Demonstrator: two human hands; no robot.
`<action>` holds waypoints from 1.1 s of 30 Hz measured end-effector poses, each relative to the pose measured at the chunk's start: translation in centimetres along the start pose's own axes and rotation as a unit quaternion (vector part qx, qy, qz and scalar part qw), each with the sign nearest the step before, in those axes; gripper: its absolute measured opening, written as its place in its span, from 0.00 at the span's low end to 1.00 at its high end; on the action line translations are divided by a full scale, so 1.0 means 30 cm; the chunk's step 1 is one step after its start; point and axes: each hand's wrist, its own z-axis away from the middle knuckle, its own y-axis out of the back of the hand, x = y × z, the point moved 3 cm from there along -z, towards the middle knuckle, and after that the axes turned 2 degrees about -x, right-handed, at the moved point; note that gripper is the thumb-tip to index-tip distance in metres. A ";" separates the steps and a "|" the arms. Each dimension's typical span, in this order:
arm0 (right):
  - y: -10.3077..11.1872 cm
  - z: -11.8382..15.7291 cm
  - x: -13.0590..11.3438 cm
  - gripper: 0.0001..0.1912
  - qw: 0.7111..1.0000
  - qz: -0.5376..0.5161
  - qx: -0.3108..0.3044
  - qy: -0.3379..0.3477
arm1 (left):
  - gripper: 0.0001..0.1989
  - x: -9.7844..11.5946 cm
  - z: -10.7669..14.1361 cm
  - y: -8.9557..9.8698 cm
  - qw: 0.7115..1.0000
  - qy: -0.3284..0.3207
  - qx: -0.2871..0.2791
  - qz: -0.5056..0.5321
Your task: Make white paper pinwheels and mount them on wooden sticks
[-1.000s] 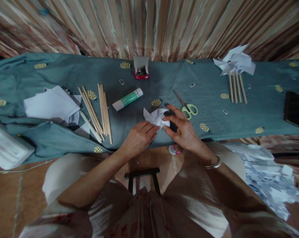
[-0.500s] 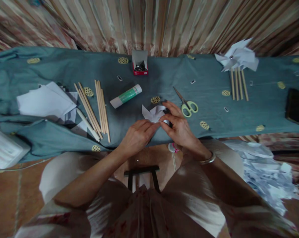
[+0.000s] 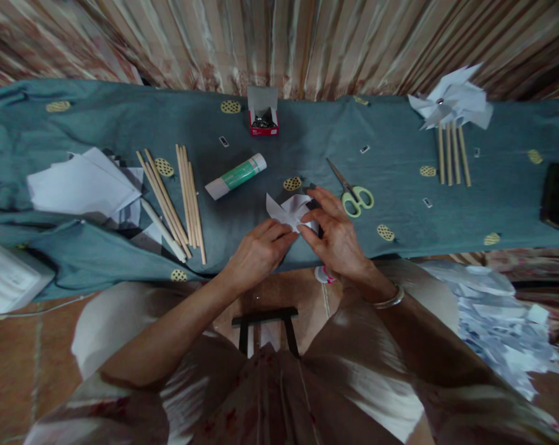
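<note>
In the head view we see a small red cardboard box (image 3: 264, 131), lid raised, near the middle of the table's (image 3: 390, 142) far edge; it holds shiny metal pieces (image 3: 263, 118) too small for us to name. By the middle of the near edge lies a white paper pinwheel (image 3: 288, 212), between the two hands and partly covered by their fingers. The left hand (image 3: 259, 252) rests its bunched fingertips on the paper's near left side; whether the thumb pinches beneath, we cannot tell. The right hand (image 3: 337, 241) nips the right side between thumb and forefinger, other fingers curved above. Beyond them we find a glue stick (image 3: 236, 176) and, just right, green-handled scissors (image 3: 357, 201).
</note>
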 end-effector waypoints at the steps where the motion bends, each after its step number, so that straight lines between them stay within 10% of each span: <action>1: 0.001 0.000 -0.001 0.07 1.000 -0.001 -0.001 -0.002 | 0.10 0.000 0.000 0.000 1.000 0.000 0.002 0.001; 33: -0.011 0.008 -0.010 0.15 0.999 -0.011 -0.046 0.007 | 0.12 -0.012 -0.006 0.003 0.999 0.010 -0.010 0.048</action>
